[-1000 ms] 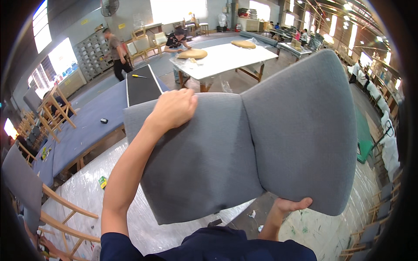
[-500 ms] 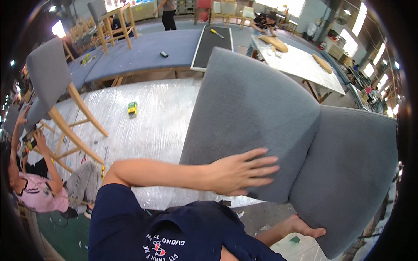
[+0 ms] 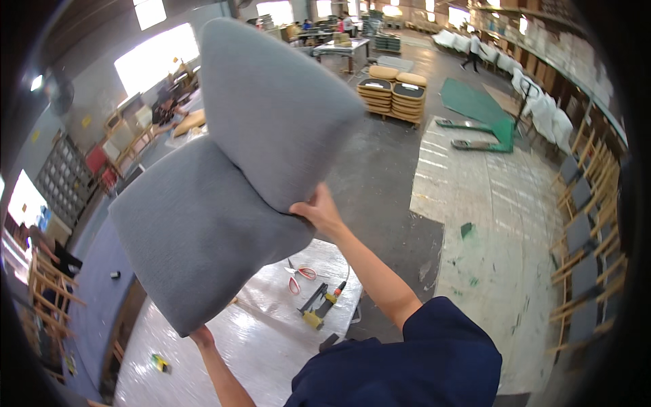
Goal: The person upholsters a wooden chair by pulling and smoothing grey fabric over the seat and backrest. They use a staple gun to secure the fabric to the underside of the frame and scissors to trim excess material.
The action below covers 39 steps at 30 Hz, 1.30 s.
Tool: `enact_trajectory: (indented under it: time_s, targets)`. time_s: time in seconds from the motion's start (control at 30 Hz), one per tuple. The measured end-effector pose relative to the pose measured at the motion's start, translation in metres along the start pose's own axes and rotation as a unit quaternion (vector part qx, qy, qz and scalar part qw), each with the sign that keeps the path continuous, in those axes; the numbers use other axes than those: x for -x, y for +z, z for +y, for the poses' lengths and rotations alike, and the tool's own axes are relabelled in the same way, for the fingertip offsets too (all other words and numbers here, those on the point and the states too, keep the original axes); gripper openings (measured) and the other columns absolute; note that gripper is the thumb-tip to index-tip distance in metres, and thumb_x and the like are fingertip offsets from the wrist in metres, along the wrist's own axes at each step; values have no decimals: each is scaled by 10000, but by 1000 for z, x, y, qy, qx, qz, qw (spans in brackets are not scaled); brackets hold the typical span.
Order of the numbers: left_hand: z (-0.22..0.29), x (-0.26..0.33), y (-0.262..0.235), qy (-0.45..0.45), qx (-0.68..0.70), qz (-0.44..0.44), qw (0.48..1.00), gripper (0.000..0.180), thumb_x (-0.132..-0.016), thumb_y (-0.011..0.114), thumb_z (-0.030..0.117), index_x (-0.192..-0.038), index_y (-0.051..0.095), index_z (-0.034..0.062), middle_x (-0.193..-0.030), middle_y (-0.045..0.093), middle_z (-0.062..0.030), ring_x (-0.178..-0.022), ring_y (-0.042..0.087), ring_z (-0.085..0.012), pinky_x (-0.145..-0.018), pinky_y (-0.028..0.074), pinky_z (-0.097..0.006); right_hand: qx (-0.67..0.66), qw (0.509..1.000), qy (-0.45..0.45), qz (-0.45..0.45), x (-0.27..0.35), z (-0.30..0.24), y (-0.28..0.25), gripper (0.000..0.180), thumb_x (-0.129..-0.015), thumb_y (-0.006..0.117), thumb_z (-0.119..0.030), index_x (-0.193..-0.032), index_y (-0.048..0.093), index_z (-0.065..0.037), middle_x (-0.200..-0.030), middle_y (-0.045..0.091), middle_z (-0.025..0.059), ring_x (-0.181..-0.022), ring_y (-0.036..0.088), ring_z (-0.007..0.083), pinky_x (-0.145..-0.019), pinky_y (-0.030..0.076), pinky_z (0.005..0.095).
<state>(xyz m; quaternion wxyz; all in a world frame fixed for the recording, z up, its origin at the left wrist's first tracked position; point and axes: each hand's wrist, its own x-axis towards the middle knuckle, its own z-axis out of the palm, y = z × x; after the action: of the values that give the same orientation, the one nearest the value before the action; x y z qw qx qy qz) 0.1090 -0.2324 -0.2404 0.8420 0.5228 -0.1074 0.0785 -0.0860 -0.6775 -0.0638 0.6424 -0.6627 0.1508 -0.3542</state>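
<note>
A grey fabric-covered chair [image 3: 203, 210], its two padded panels joined at an angle, is held up above a plastic-wrapped table. My left hand [image 3: 201, 336] grips the lower corner of the nearer panel; most of its fingers are hidden beneath. At the side edge, close to the seam between the panels, my right hand [image 3: 319, 211] is closed on the chair with its thumb on the fabric. Under it on the table lie red-handled scissors [image 3: 298, 275] and a yellow-and-black staple gun [image 3: 319, 308] with a hose fitting.
The wrapped table [image 3: 251, 346] also bears a small yellow-green box [image 3: 160, 363]. Further left runs a blue-covered bench [image 3: 102, 298]. Stacked cushions [image 3: 392, 95], a green pallet jack [image 3: 498, 136] and a row of wooden chairs [image 3: 583, 230] stand to the right. Other people work farther off.
The view has swung to the right. The chair has been turned and raised. My left hand, earlier spread flat on a panel, now grips a lower corner; my right hand has shifted to near the seam.
</note>
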Motion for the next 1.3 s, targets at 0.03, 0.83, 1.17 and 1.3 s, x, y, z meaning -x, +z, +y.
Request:
enact_trajectory:
  time_s: [0.03,0.83,1.17,1.3]
  targets:
    - [-25,-20,5,5,7,2,1000,668,-1096,495,496,-1636,363,126,-1644,440,-77,-1504,433,-272,-1250,343,-428,-58,998,-28,5,-7,25,-1,1002,-743,970,-324,-1533,441,-6,-1424,604,144,-1311,566,255,-1132,438,376]
    - [198,116,-110,54,-105,216,969,589,-1098,462,466,-1534,493,70,-1532,561,-136,-1379,560,-291,-1152,455,-437,-80,970,-106,-203,158,-50,220,964,-819,795,-594,-1539,454,-51,-1460,457,277,-1196,596,465,-1004,490,537]
    - [229,186,-106,67,-110,319,939,599,-1096,451,481,-1527,500,68,-1524,567,-139,-1360,573,-305,-1134,469,-455,-114,967,-222,-54,129,60,210,621,-999,614,-411,-1500,531,-53,-1482,592,205,-1222,688,384,-979,574,438]
    - [213,214,-100,40,-145,388,909,602,-1104,408,491,-1510,509,58,-1503,578,-142,-1357,566,-312,-1129,466,-465,-231,878,155,-389,72,180,183,1021,-987,193,-877,-1519,581,-96,-1429,649,105,-1190,623,221,-1124,440,416]
